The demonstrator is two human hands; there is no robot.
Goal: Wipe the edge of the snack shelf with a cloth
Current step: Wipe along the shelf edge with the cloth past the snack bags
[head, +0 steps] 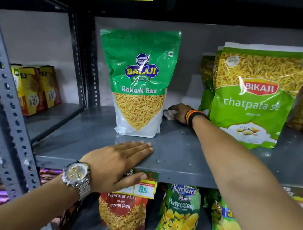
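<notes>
The grey metal snack shelf runs across the middle of the view. My right hand reaches deep to the back of it, between two snack bags, and is closed on a small white cloth pressed to the shelf surface. My left hand lies flat on the shelf's front edge, fingers spread on top and thumb over a price tag below. A watch sits on my left wrist.
A green Balaji Ratlami Sev bag stands left of my right hand, a green Bikaji bag stands right of it. Orange packs are at far right. Yellow boxes fill the left bay. Kurkure and Navratan Mix bags hang below. A perforated upright stands at left.
</notes>
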